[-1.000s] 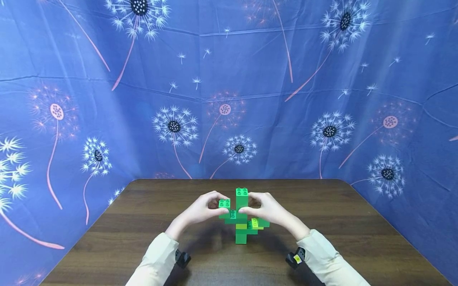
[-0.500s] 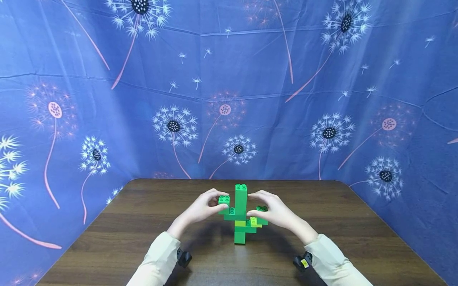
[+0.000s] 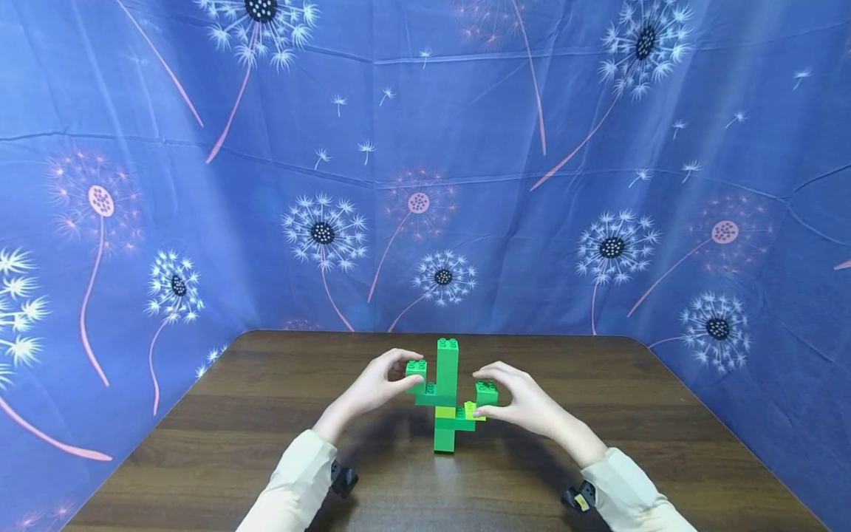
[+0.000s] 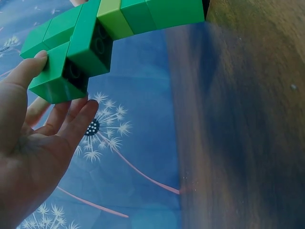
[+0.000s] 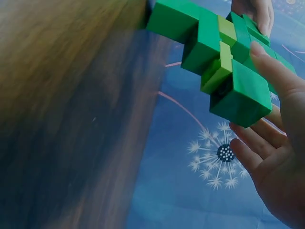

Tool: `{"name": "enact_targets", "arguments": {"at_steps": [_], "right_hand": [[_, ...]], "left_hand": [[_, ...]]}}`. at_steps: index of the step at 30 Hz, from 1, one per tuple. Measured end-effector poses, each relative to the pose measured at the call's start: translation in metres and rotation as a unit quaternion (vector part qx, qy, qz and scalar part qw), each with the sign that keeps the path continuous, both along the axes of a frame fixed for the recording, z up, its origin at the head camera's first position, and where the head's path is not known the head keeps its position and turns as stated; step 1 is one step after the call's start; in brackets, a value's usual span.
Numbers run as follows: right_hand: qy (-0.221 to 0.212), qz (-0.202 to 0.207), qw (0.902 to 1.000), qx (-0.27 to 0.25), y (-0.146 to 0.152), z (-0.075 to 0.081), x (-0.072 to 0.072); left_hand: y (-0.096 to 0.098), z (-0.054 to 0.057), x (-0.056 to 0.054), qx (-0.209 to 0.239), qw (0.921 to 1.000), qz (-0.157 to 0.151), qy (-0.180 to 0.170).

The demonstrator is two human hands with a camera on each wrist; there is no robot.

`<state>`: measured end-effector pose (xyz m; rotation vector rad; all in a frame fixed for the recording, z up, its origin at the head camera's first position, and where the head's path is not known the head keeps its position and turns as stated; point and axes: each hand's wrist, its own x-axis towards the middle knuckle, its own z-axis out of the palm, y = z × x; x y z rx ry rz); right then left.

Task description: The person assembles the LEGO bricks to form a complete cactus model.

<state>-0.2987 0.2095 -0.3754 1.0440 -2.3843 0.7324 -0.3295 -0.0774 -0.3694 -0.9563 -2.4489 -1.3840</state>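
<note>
A cactus-shaped toy brick build (image 3: pixel 447 377), green with lime pieces, stands upright on the table with a raised arm on each side. My left hand (image 3: pixel 382 382) holds the top brick (image 3: pixel 416 369) of its left arm, thumb in front and fingers behind. In the left wrist view that thumb lies against the green brick (image 4: pixel 52 78). Around the right arm's top brick (image 3: pixel 487 393) my right hand (image 3: pixel 521 399) is spread, fingers and thumb apart. The right wrist view has its thumb beyond one edge of the green brick (image 5: pixel 243 93), with fingertips close under the opposite edge.
The dark wooden table (image 3: pixel 266 428) extends around the build. Behind it hangs a blue cloth (image 3: pixel 505 222) with dandelion prints. Black cameras (image 3: pixel 344 480) are strapped at both wrists, below cream sleeves.
My right hand has left the tall centre column and moved right and slightly down to the right arm's top brick. The left hand stays at the left arm's brick.
</note>
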Motion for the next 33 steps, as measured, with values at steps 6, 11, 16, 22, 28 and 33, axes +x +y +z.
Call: {"name": "enact_targets", "arguments": {"at_steps": [6, 11, 16, 22, 28, 33], "right_hand": [[-0.015, -0.022, 0.9996, 0.002, 0.003, -0.003, 0.004], [-0.018, -0.033, 0.9993, 0.0, 0.004, -0.009, 0.005], [-0.016, -0.032, 0.9994, -0.004, 0.002, -0.016, 0.005], [-0.007, -0.041, 0.9991, -0.004, -0.002, -0.019, 0.005], [-0.011, -0.053, 0.9985, -0.009, -0.004, -0.019, 0.004], [-0.038, -0.066, 0.9971, 0.002, -0.005, -0.018, 0.003]], "left_hand": [[-0.001, -0.003, -0.004, 0.002, 0.9999, 0.003, 0.011], [0.001, -0.002, -0.004, 0.012, 0.9999, 0.004, 0.009], [0.002, 0.0, -0.001, 0.017, 0.9998, 0.003, 0.005], [0.004, 0.019, 0.019, 0.02, 0.9997, -0.015, -0.005], [0.003, 0.004, 0.005, 0.033, 0.9991, -0.025, -0.01], [0.001, -0.01, -0.006, -0.011, 0.9994, -0.027, -0.02]]}}
